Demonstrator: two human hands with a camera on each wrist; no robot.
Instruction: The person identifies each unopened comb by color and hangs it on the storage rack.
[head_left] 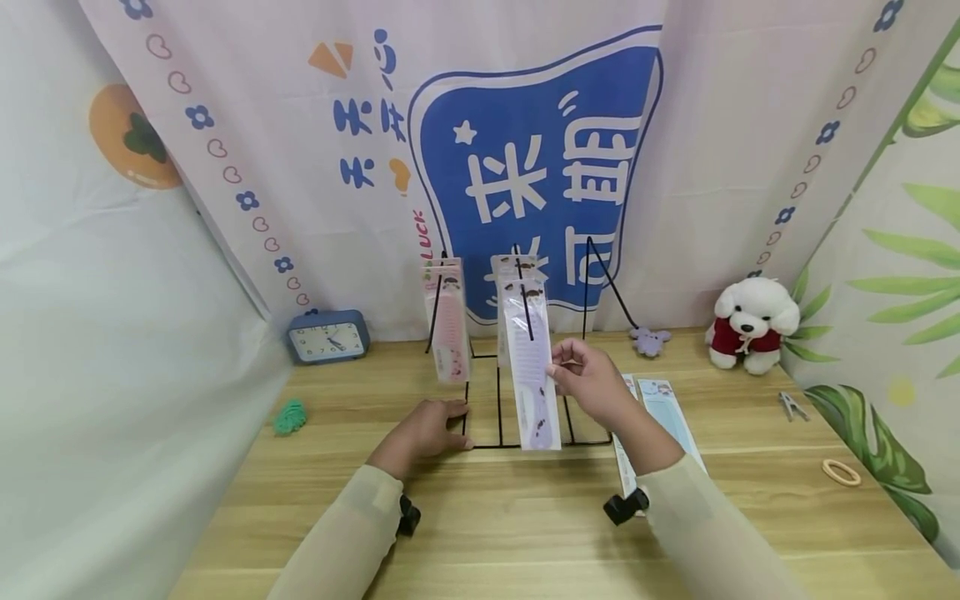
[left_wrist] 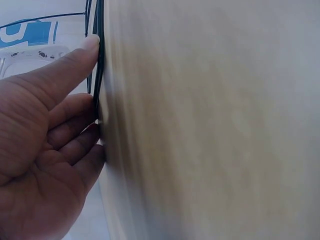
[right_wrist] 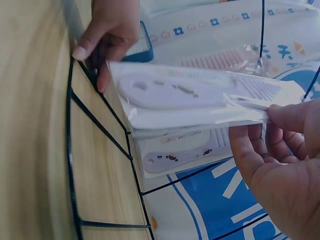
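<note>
A black wire display rack stands on the wooden table. My right hand pinches the edge of a clear-packaged purple comb between thumb and fingers. The comb's top overlaps the middle hook in the head view; another packaged purple comb hangs behind it. On the left hook are packaged pink combs. My left hand rests at the front left corner of the rack's base. In the left wrist view its thumb lies against the wire, with the other fingers lower down.
Light blue packages lie on the table, partly behind my right forearm. A blue clock and green coil are at left. Further right are a purple plush toy, white toy dog, grey clip and beige ring.
</note>
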